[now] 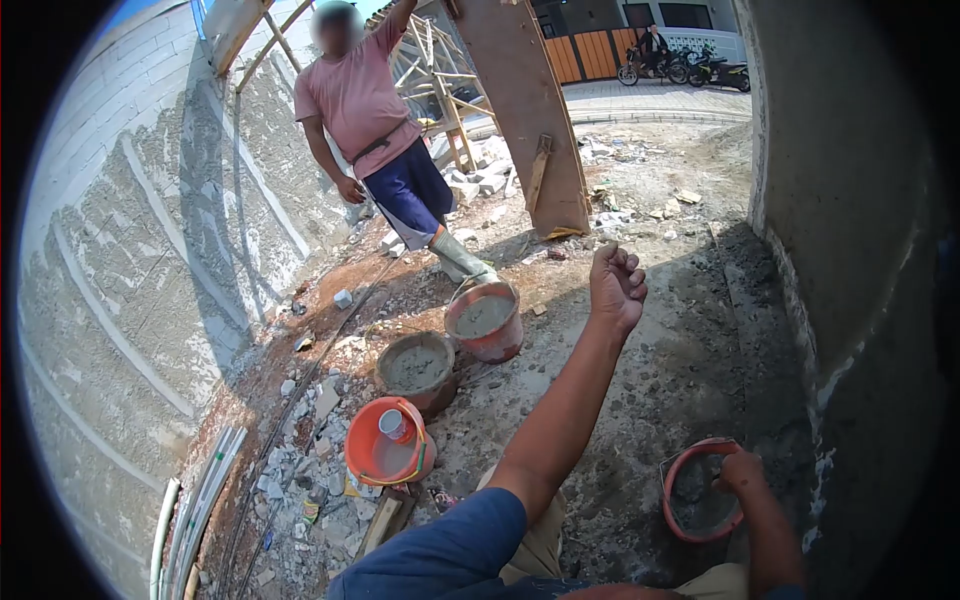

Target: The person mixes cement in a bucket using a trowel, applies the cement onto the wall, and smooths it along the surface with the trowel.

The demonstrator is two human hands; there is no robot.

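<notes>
L hand (618, 285) is held out, fingers curled in, prob. for balance; R hand (742, 472) is placed at bucket (703, 536) rim, grip can't be told.

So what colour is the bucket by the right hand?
The bucket is pinkish red; see the head view.

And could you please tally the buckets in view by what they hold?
Grey mix: 3 (far red bucket, dark bucket, near red bucket by the right hand)
Cloudy liquid: 1 (orange bucket, with a cup inside)
Total: 4 buckets
</notes>
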